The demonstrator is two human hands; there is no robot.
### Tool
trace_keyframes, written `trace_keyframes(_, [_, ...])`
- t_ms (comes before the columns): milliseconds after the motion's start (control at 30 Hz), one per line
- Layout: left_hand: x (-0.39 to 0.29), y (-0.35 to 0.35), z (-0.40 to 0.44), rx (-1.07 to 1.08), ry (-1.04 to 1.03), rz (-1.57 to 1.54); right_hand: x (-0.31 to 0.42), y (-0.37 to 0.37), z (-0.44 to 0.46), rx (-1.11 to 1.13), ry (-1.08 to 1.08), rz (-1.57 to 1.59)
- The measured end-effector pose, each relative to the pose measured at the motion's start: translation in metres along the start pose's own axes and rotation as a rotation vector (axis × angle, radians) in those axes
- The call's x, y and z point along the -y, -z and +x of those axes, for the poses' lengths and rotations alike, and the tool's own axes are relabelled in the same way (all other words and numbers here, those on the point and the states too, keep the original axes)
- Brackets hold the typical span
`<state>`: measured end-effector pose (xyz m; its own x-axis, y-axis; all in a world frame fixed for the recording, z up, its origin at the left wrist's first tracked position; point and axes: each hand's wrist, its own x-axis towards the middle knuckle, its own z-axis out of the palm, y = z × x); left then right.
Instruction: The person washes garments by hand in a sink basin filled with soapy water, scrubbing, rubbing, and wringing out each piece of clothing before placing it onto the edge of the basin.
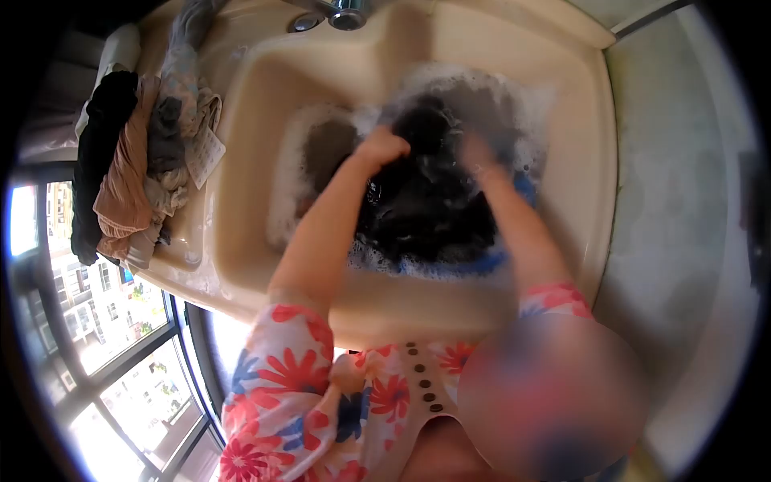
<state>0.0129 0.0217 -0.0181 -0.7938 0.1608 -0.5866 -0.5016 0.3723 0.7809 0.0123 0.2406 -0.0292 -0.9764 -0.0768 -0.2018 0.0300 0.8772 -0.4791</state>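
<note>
A black garment (426, 201) lies bunched in soapy water, spread across the middle of the beige sink (241, 161). My left hand (383, 150) is closed at the garment's upper left edge, fingers curled into the dark cloth. On the other side, my right hand (479, 155) is at the garment's upper right, smeared by motion, so its fingers do not show clearly. White suds ring the wet cloth. Something blue (482, 263) shows under the water along the lower right of the garment.
A faucet (348, 16) stands at the sink's back edge. Several garments, among them a black one (103, 161) and a pinkish-brown one (132, 177), hang over the left ledge. A window (112, 313) is at lower left, a pale wall (675, 201) at right.
</note>
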Motion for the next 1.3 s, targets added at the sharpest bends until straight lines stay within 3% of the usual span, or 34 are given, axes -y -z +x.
trace_keyframes(33, [-0.005, 0.016, -0.006, 0.137, 0.013, -0.192, -0.001, 0.004, 0.002, -0.007, 0.041, 0.158])
trace_keyframes(133, [-0.028, 0.020, -0.036, 0.206, 0.127, -0.976, 0.016, 0.014, -0.001, 0.021, 0.007, 0.633])
trace_keyframes(233, [-0.011, -0.004, -0.006, 0.137, 0.083, -1.086, 0.088, 0.054, -0.049, 0.045, 0.269, 0.393])
trace_keyframes(267, [0.002, -0.017, 0.007, -0.027, -0.024, -1.026, 0.099, 0.047, -0.055, -0.135, 0.468, 0.398])
trace_keyframes(333, [-0.017, -0.031, -0.027, -0.256, -0.151, -0.763, 0.091, 0.024, -0.038, -0.275, 0.438, 0.365])
trace_keyframes(367, [-0.034, -0.029, -0.029, -0.211, 0.088, -0.735, 0.078, 0.014, -0.019, -0.410, 0.426, 0.377])
trace_keyframes(400, [-0.044, -0.031, -0.029, -0.188, 0.140, -0.548, 0.066, 0.020, -0.008, -0.361, 0.233, 0.247])
trace_keyframes(433, [-0.052, -0.034, -0.030, -0.160, 0.192, -0.363, 0.055, 0.035, 0.003, -0.165, 0.038, 0.055])
trace_keyframes(500, [-0.091, -0.037, -0.070, -0.042, -0.189, 0.165, 0.015, 0.057, 0.029, 0.126, 0.036, -0.094])
trace_keyframes(533, [-0.113, -0.021, -0.091, 0.138, -0.279, 0.365, -0.011, 0.063, 0.040, 0.109, 0.108, -0.129])
trace_keyframes(567, [-0.107, -0.010, -0.082, 0.229, -0.379, 0.319, -0.016, 0.077, 0.045, 0.163, 0.123, -0.074])
trace_keyframes(633, [-0.086, 0.035, -0.071, -0.066, -0.529, 0.662, 0.010, 0.105, 0.026, -0.033, 0.305, -0.127])
trace_keyframes(733, [-0.023, 0.086, -0.072, 0.146, -0.259, 0.839, 0.060, 0.082, -0.013, -0.083, 0.700, -0.232])
trace_keyframes(833, [0.014, 0.097, -0.094, 0.350, -0.105, 1.173, 0.056, 0.017, -0.034, 0.027, 0.641, -0.360])
trace_keyframes(900, [0.043, 0.106, -0.099, 0.335, 0.014, 1.230, 0.040, -0.012, -0.018, 0.243, 0.359, -0.280])
trace_keyframes(933, [0.042, 0.108, -0.111, 0.433, 0.049, 1.236, 0.039, -0.014, -0.008, 0.340, 0.225, -0.243])
trace_keyframes(1033, [0.033, 0.110, -0.147, 0.638, 0.088, 1.193, 0.045, 0.002, 0.004, 0.380, 0.087, -0.165])
trace_keyframes(1100, [0.028, 0.109, -0.156, 0.654, 0.016, 1.076, 0.046, 0.036, 0.002, 0.386, 0.032, 0.177])
trace_keyframes(1200, [0.007, 0.093, -0.132, 0.082, 0.016, 1.248, 0.060, 0.084, -0.010, 0.289, 0.120, 0.517])
trace_keyframes(1300, [0.046, 0.070, -0.115, -0.138, -0.426, 0.972, 0.100, 0.155, -0.043, 0.248, 0.178, 0.721])
